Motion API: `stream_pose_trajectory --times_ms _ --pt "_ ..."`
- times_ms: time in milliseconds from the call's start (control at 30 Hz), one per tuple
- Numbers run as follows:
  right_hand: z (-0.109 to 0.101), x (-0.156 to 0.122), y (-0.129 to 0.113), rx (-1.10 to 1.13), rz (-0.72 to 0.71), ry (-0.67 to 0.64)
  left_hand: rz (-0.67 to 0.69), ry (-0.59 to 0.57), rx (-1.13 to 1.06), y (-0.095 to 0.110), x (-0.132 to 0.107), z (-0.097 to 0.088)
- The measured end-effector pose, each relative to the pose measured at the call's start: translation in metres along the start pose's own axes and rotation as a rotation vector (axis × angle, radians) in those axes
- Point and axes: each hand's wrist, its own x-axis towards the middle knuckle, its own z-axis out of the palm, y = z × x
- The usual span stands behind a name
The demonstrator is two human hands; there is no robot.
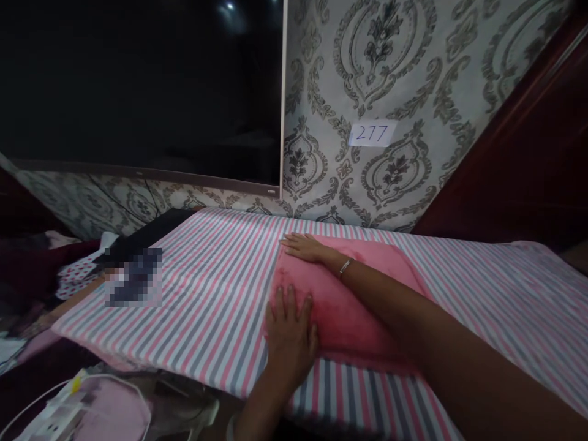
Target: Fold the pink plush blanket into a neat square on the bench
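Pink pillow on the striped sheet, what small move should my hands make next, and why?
Probably smooth the left hand outward across the pink pillow, since it looks dented and darker under that hand, while the right hand rests at the far edge and could steady it.

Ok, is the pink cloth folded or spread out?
Folded, it seems: the pink cloth forms a thick pad on the striped bedsheet, under the left hand and right hand.
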Motion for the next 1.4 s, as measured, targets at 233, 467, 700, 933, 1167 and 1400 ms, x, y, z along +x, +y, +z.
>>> stream_pose_trajectory --times_ms 233,467,700,933,1167,1400 --pt "0.006 0.017 0.013 0.088 0.041 0.020 -0.014 -0.001 -0.021 -0.004 -0.002 0.007" --pt "-0.017 0.002 -0.011 0.050 0.121 0.021 -0.001 0.030 -0.001 -0.005 0.005 -0.004" --pt "-0.026 -0.113 -0.043 -0.009 0.036 0.234 0.036 0.041 0.042 -0.006 0.009 -0.008" --pt "0.048 -0.270 -0.025 -0.221 0.134 0.323 0.019 -0.020 0.026 -0.003 0.014 -0.015" --pt "0.076 -0.285 -0.022 -0.273 0.159 0.430 0.013 -0.175 0.023 0.010 0.035 -0.049" --pt "0.075 -0.284 -0.031 -0.195 0.097 0.422 0.604 -0.621 -0.354 0.073 0.127 -0.034"
